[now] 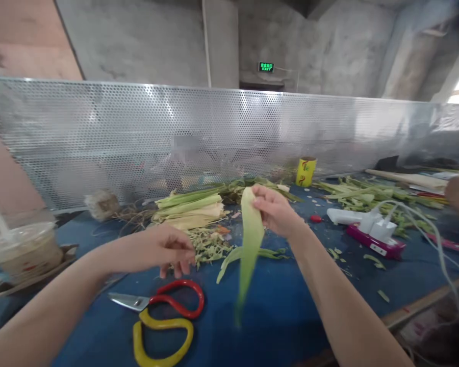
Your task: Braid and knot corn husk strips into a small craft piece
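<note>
Dangling, a corn husk (pixel 251 229) is pinched by the right hand (pixel 271 207); the empty left hand (pixel 176 251) is held half-open near scissors (pixel 164 323).

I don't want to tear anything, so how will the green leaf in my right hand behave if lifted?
The leaf is probably light, since your right hand pinches only its top. It looks thin, so it may bend or tear easily. The blurred lower tip hints it could swing.
</note>
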Tool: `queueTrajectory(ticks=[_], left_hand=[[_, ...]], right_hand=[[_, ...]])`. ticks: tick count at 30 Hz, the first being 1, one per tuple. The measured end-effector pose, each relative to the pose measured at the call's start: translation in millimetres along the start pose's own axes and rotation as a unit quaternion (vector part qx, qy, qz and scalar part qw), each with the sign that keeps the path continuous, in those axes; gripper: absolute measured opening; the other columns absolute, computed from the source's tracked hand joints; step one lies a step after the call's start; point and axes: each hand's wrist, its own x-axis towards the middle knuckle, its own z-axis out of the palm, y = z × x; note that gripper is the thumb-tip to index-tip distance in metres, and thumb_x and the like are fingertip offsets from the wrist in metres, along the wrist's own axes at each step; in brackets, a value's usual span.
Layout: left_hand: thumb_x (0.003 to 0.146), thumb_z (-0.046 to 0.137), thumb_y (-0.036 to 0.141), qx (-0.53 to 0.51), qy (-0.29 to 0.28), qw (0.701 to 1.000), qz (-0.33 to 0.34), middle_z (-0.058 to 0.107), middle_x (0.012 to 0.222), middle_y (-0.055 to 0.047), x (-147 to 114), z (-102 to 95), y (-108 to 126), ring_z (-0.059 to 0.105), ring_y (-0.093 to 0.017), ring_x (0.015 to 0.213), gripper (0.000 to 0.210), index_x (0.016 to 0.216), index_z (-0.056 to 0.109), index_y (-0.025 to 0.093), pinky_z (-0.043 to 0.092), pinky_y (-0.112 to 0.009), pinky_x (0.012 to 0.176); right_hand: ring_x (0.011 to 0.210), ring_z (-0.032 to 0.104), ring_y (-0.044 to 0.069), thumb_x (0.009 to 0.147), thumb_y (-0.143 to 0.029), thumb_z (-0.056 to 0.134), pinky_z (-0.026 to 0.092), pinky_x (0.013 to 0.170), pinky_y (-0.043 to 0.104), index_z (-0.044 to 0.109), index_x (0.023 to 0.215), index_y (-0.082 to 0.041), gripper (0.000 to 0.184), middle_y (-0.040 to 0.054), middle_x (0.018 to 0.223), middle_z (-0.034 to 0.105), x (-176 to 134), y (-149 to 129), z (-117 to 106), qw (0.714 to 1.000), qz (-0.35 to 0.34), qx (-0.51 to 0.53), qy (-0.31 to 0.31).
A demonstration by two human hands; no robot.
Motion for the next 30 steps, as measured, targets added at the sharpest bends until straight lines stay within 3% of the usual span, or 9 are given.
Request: queueTrajectory(ticks=[4,8,12,17,23,30], left_hand=[[0.082,0.043,0.046,-0.111,0.182,0.976,0.051,0.066,0.075,-0.006,-22.2,22.7,-2.7,0.062,-0.017,0.065,0.034,0.083,0.064,0.019,0.047,-0.021,0.048],[0.077,0.055,0.038,-0.143,0.209,0.967,0.038,0.059,0.058,0.002,-22.4,48.2,-12.7,0.05,-0.007,0.043,0.022,0.076,0.058,0.016,0.042,-0.017,0.042],[0.071,0.061,0.035,-0.19,0.207,0.96,0.008,0.057,0.053,0.004,-18.3,55.8,-32.5,0.045,-0.006,0.037,0.022,0.076,0.053,0.015,0.039,-0.017,0.037],[0.072,0.058,0.034,-0.177,0.178,0.968,-0.018,0.052,0.049,0.007,-16.7,59.0,-47.2,0.049,-0.008,0.039,0.024,0.086,0.053,0.015,0.044,-0.02,0.042],[0.078,0.05,0.035,-0.148,0.163,0.975,0.0,0.05,0.056,0.005,-19.2,66.2,-53.3,0.048,-0.009,0.046,0.019,0.074,0.05,0.017,0.044,-0.022,0.046],[0.078,0.049,0.033,-0.064,0.168,0.984,0.0,0.053,0.057,0.004,-22.1,66.8,-51.0,0.052,-0.011,0.054,0.018,0.068,0.049,0.018,0.042,-0.021,0.051]], right_hand=[[0.029,0.043,0.005,0.063,-0.024,0.071,0.031,0.024,0.014,0.05,0.082,-0.017,0.029,-0.0062,0.052,0.055,-10.6,17.4,39.8,0.974,0.129,-0.02,-0.185],[0.029,0.044,0.004,0.067,-0.024,0.068,0.038,0.025,0.015,0.043,0.081,-0.019,0.029,-0.0075,0.059,0.056,-19.2,35.4,65.3,0.937,0.188,-0.063,-0.289],[0.028,0.046,0.004,0.073,-0.032,0.064,0.039,0.026,0.015,0.041,0.082,-0.02,0.028,-0.0066,0.064,0.055,-24.2,44.0,68.6,0.924,0.189,-0.116,-0.311],[0.031,0.048,0.002,0.087,-0.037,0.042,0.041,0.034,0.014,0.045,0.084,-0.018,0.02,-0.002,0.069,0.058,-26.0,48.8,69.9,0.916,0.188,-0.173,-0.31],[0.03,0.042,0.002,0.086,-0.028,0.044,0.032,0.032,0.013,0.046,0.078,-0.019,0.012,-0.0058,0.06,0.051,-31.8,60.2,77.0,0.919,0.154,-0.255,-0.258],[0.041,0.042,0.005,0.08,-0.017,0.042,0.037,0.041,0.016,0.044,0.075,-0.019,0.006,-0.0064,0.058,0.044,-30.7,64.2,77.7,0.912,0.16,-0.24,-0.29]])
